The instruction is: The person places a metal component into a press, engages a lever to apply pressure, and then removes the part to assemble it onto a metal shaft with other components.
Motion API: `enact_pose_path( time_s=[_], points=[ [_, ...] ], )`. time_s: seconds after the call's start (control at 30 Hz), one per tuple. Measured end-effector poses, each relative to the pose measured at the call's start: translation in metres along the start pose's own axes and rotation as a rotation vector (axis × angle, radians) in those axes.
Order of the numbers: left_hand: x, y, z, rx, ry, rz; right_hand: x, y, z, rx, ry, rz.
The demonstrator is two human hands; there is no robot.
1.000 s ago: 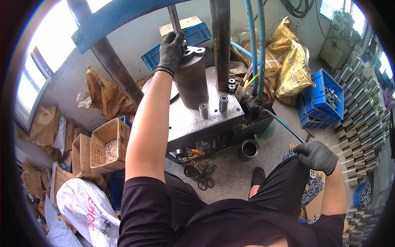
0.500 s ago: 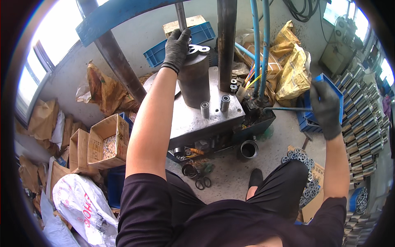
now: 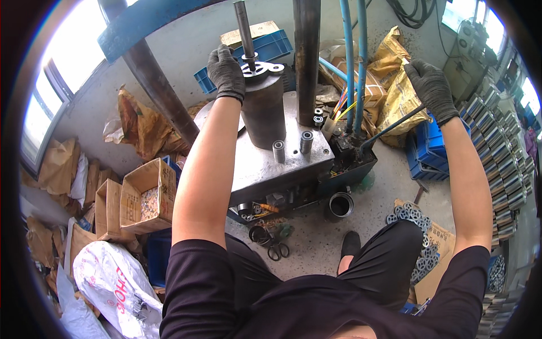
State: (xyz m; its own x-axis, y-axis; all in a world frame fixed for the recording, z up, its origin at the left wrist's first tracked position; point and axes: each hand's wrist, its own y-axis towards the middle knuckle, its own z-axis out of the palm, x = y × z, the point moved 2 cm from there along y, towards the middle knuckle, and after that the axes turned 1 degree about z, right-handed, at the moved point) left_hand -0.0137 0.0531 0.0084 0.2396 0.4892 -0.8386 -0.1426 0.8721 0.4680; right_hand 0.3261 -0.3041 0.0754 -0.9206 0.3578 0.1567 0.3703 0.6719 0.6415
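Observation:
My left hand (image 3: 227, 73), in a dark grey glove, is at the left of the upright metal cylinder (image 3: 264, 110). Its fingers are curled; whatever they hold, if anything, is hidden. On the cylinder lies a flat metal part (image 3: 263, 69) with openings and a small round lobe. A steel rod (image 3: 243, 28) with a collar at its lower end stands over this part, apart from my hand. At the right my gloved right hand (image 3: 432, 87) is closed at the upper end of a lever (image 3: 395, 122), which slants up from the press base.
Two short ribbed sleeves (image 3: 279, 151) stand on the metal press table (image 3: 254, 172). Dark columns (image 3: 307, 62) and blue pipes (image 3: 348, 68) rise behind. Cardboard boxes (image 3: 148, 195) are at the left, blue crates (image 3: 432, 147) and stacked metal tubes (image 3: 491, 152) at the right. Flat metal parts (image 3: 415, 220) lie by my knee.
My left hand has moved left off the rod, and the rod's collar now shows. My right hand has risen, and the lever has gone from level to slanting upward.

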Motion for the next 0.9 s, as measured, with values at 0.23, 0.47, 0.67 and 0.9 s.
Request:
enact_pose_path(
  time_s=[0.23,0.47,0.67,0.9],
  points=[
    [-0.011,-0.020,0.027,0.303,0.382,0.150,-0.007,-0.002,-0.007,-0.015,-0.097,0.037],
    [-0.024,-0.076,-0.025,-0.023,-0.070,0.384,-0.009,-0.006,-0.005,0.053,-0.175,0.079],
    [0.021,-0.204,-0.088,0.290,0.195,0.342,-0.001,-0.010,-0.010,0.060,-0.158,0.095],
    [0.058,-0.246,-0.089,0.487,0.606,0.366,-0.021,-0.029,-0.012,0.054,-0.181,0.048]
  ],
)
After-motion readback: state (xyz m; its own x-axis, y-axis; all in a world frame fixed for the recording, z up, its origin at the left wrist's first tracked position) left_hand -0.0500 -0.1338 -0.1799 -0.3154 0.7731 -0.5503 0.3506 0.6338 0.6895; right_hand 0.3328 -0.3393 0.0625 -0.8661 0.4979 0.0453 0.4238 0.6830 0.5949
